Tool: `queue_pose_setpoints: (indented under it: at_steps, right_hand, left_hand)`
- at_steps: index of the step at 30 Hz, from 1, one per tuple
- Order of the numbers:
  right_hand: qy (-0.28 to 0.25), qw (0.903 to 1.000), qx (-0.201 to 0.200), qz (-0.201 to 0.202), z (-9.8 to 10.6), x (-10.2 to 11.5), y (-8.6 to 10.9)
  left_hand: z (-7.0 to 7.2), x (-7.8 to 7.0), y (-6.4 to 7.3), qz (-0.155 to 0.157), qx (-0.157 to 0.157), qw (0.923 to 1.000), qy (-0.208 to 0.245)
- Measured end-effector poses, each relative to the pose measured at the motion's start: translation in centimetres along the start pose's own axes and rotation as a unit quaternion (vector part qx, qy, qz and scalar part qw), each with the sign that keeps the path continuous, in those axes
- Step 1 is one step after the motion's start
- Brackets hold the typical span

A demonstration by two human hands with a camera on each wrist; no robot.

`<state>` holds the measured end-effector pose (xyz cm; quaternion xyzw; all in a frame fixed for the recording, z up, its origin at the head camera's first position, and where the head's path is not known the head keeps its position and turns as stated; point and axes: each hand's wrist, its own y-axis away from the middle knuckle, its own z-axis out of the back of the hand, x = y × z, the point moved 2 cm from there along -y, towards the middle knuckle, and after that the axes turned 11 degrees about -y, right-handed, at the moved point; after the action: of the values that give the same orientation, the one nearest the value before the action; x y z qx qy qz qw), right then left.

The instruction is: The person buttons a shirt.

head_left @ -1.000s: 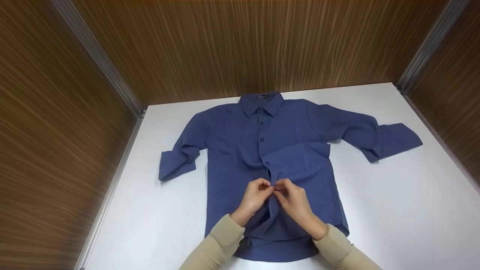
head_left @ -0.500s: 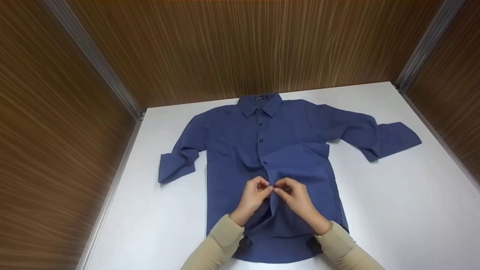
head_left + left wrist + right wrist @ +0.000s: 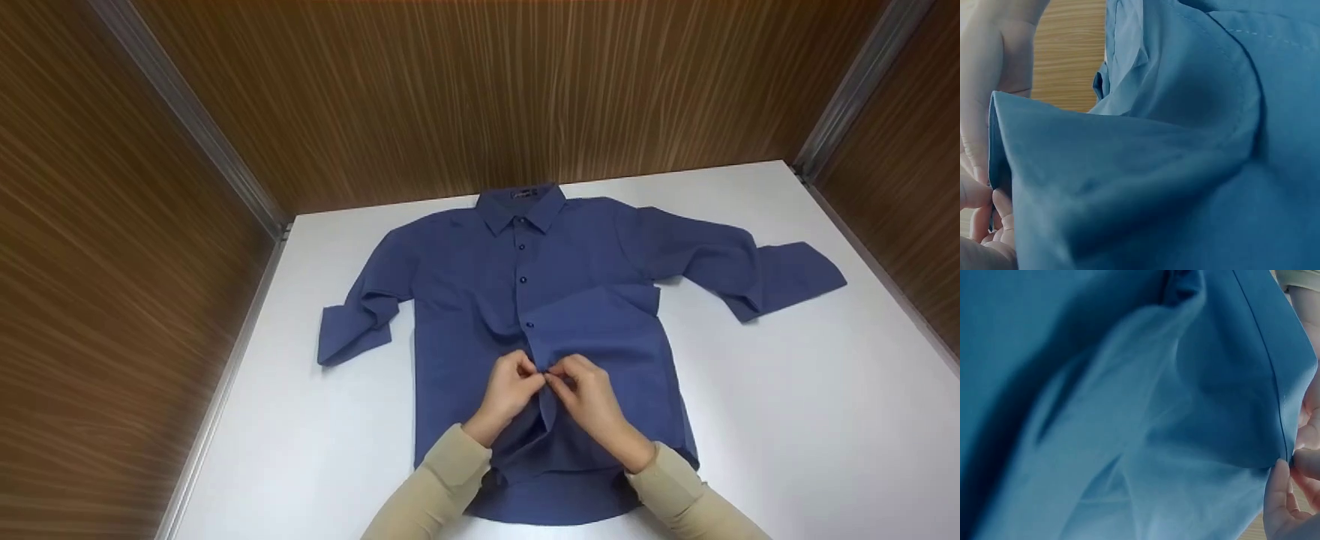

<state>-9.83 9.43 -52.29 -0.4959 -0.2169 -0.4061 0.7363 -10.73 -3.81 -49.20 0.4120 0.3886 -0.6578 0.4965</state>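
Observation:
A dark blue button-up shirt (image 3: 472,300) lies front side up, collar (image 3: 521,208) toward the back wall. Its upper front is buttoned, and the placket gapes lower down. My left hand (image 3: 510,390) pinches the placket edge between thumb and fingertips. Right against it, my right hand (image 3: 591,394) pinches the same spot from the other side. In the right wrist view, thumb and fingers of both hands meet at the lifted placket (image 3: 1283,405). The left wrist view shows a raised fold of cloth (image 3: 1100,163) beside the fingertips. A button between the fingers is hidden.
The shirt rests on a white table (image 3: 322,450). One sleeve (image 3: 356,326) is bent at the left; the other sleeve (image 3: 750,262) stretches right. Brown wood-grain panels (image 3: 480,90) stand behind and at both sides, with metal posts (image 3: 202,127) in the corners.
Both hands stay at the same spot on the placket, with only small finger shifts. The gap in the placket just above the hands has narrowed.

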Motion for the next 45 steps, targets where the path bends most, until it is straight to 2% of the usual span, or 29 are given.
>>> queue_pose_setpoints:
  at_steps: [3,6,9,11,12,14,18,23,24,25,26,27,28,29,31,32,33,34,36,38,40,42,43,45]
  right_hand:
    - [0.009,0.9999,-0.002,0.006,0.0,0.0,0.0]
    - [0.000,0.9999,0.002,-0.010,-0.1,-0.1,0.0]
    - [-0.041,0.9976,0.009,-0.055,0.1,-0.4,-0.1]
    - [-0.091,0.9907,0.017,-0.100,0.2,-0.7,-0.2]
    - [-0.124,0.9839,0.022,-0.127,0.3,-0.9,-0.3]
    - [-0.191,0.9638,0.031,-0.183,0.5,-1.2,-0.4]
    - [-0.297,0.9142,0.056,-0.270,0.7,-1.5,-0.5]
    - [-0.385,0.8561,0.068,-0.338,1.0,-1.8,-0.5]
    - [-0.399,0.8460,0.065,-0.348,1.0,-1.9,-0.5]
    - [-0.403,0.8417,0.061,-0.354,1.0,-1.9,-0.5]
    - [-0.395,0.8453,0.056,-0.356,1.0,-2.0,-0.5]
    - [-0.376,0.8566,0.053,-0.349,0.9,-2.0,-0.5]
    - [-0.345,0.8760,0.053,-0.333,0.8,-1.9,-0.5]
    - [-0.302,0.9007,0.054,-0.308,0.7,-1.8,-0.6]
    - [-0.190,0.9521,0.056,-0.233,0.6,-1.4,-0.6]
    - [-0.128,0.9724,0.054,-0.188,0.5,-1.2,-0.7]
    - [-0.071,0.9863,0.051,-0.140,0.4,-0.9,-0.7]
    - [-0.018,0.9943,0.047,-0.094,0.3,-0.7,-0.7]
    - [0.064,0.9972,0.037,-0.008,0.1,-0.3,-0.6]
    - [0.127,0.9897,0.031,0.059,-0.1,0.0,-0.6]
    - [0.177,0.9780,0.026,0.108,-0.2,0.0,-0.5]
    - [0.204,0.9693,0.025,0.135,-0.4,-0.1,-0.5]
    - [0.205,0.9688,0.027,0.136,-0.4,-0.1,-0.5]
    - [0.173,0.9776,0.036,0.114,-0.4,-0.4,-0.5]
  left_hand:
    - [-0.2,0.4,-0.1,0.002,0.008,0.9995,0.032]
    - [-0.3,0.7,-0.2,0.001,0.014,0.9982,0.058]
    - [-0.3,0.7,-0.2,-0.010,0.014,0.9980,0.060]
    - [-0.3,0.7,-0.2,-0.019,0.015,0.9979,0.060]
    - [-0.2,0.6,-0.2,-0.024,0.017,0.9978,0.060]
    - [-0.2,0.6,-0.3,-0.030,0.025,0.9974,0.061]
    - [0.0,0.7,-0.2,-0.037,0.052,0.9967,0.051]
    - [0.2,0.9,-0.5,-0.054,0.077,0.9947,0.039]
    - [0.1,1.0,-0.6,-0.056,0.082,0.9941,0.044]
    - [0.1,1.1,-0.7,-0.055,0.084,0.9938,0.047]
    - [0.0,1.1,-0.8,-0.050,0.085,0.9937,0.052]
    - [-0.1,1.2,-0.8,-0.041,0.087,0.9937,0.058]
    - [-0.1,1.2,-0.9,-0.028,0.085,0.9940,0.064]
    - [-0.2,1.2,-0.9,-0.011,0.081,0.9943,0.069]
    - [-0.4,1.3,-0.9,0.034,0.068,0.9934,0.086]
    - [-0.4,1.3,-0.9,0.058,0.061,0.9914,0.100]
    - [-0.5,1.3,-0.9,0.079,0.056,0.9887,0.114]
    - [-0.5,1.2,-0.9,0.098,0.051,0.9858,0.126]
    - [-0.6,1.2,-0.9,0.124,0.045,0.9803,0.147]
    - [-0.6,1.1,-0.9,0.131,0.046,0.9784,0.153]
    - [-0.6,1.0,-0.8,0.123,0.047,0.9811,0.141]
    - [-0.6,0.9,-0.8,0.108,0.046,0.9852,0.125]
    - [-0.6,0.8,-0.8,0.098,0.044,0.9877,0.114]
    - [-0.5,0.7,-0.7,0.078,0.036,0.9921,0.092]
